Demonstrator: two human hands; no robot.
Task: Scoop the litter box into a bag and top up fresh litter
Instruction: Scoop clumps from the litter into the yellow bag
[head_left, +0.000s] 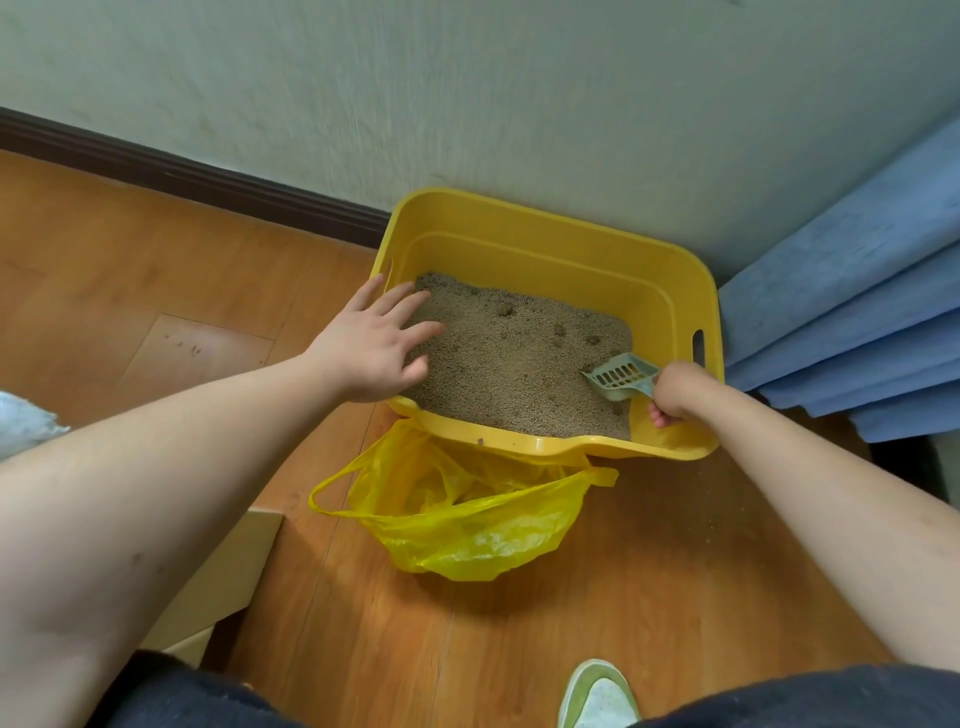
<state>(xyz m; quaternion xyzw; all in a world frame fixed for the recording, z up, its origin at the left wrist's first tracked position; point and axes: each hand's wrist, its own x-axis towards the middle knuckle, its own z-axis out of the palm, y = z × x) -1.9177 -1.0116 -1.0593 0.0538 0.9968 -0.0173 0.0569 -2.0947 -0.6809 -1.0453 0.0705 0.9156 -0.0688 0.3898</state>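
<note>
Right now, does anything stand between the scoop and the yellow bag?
Only the litter box's low front rim. The scoop, held by the right hand, must lift over it; the bag lies open just below.

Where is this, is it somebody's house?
Probably yes, a corner of a room at home. There is an orange-brown wooden plank floor, a dark skirting board along the pale wall, and a yellow plastic litter box full of sandy cat litter beside blue folded fabric.

I see a brown wood floor (519, 623) and a pale wall (467, 93) with a dark baseboard (197, 176). Blue cloth (852, 312) hangs at the right. One green shoe (597, 696) shows below.
</note>
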